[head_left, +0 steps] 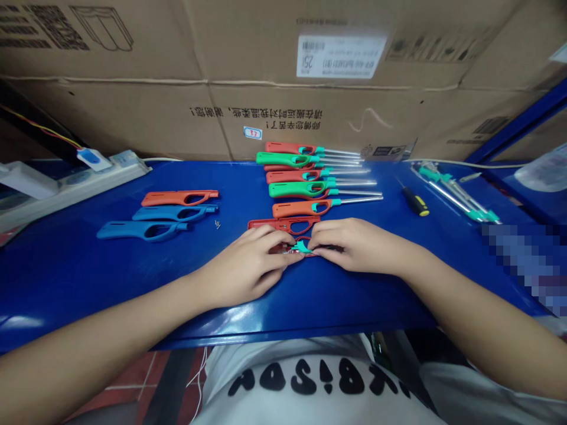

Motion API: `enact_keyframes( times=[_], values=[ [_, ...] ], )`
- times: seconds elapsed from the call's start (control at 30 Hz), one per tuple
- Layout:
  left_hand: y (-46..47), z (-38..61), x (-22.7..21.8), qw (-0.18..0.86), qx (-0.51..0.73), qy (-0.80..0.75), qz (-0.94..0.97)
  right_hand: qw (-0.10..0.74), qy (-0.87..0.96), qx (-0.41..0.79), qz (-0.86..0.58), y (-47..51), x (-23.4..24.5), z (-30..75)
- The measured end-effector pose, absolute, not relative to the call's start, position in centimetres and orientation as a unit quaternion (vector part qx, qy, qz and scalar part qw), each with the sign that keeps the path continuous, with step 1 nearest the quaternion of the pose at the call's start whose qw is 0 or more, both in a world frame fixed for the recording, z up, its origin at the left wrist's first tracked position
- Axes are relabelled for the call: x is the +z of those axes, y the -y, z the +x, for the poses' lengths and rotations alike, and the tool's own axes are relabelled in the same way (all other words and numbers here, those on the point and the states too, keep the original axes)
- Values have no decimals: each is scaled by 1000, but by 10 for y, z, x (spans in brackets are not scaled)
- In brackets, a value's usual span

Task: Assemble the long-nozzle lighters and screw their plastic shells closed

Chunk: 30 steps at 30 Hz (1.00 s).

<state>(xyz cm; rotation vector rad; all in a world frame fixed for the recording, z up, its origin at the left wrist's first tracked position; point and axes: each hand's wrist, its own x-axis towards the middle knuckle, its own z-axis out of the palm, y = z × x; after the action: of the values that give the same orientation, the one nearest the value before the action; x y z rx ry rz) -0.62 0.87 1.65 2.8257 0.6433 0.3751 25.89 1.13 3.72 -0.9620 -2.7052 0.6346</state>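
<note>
My left hand (254, 260) is closed on the left part of an opened red lighter shell (305, 238) near the table's front edge. A teal trigger (303, 247) sits in this shell, between my two thumbs. From the other side, my right hand (349, 243) pinches the shell's right part beside the trigger. The fingers hide much of the shell and its small inner parts. Just behind it lies a loose red shell half (283, 224), hollow side up.
Several assembled gas lighters (305, 189) with metal tubes lie behind my hands. At left are blue shell halves (137, 230), an orange one (177, 198), small screws (217, 224) and a power strip (124, 162). At right are a screwdriver (415, 202) and lighter tubes (456, 192). Cardboard boxes (155, 118) stand behind.
</note>
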Motion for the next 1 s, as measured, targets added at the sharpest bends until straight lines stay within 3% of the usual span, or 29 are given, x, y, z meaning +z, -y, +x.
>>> enact_keyframes(
  times=[0.77,1.0],
  values=[
    [-5,-2,18,90,100,-224,965,95,914,207,-337,-11,37,256],
    [-6,-4,16,84,100,-220,967,196,898,205,-336,-16,31,259]
  ],
)
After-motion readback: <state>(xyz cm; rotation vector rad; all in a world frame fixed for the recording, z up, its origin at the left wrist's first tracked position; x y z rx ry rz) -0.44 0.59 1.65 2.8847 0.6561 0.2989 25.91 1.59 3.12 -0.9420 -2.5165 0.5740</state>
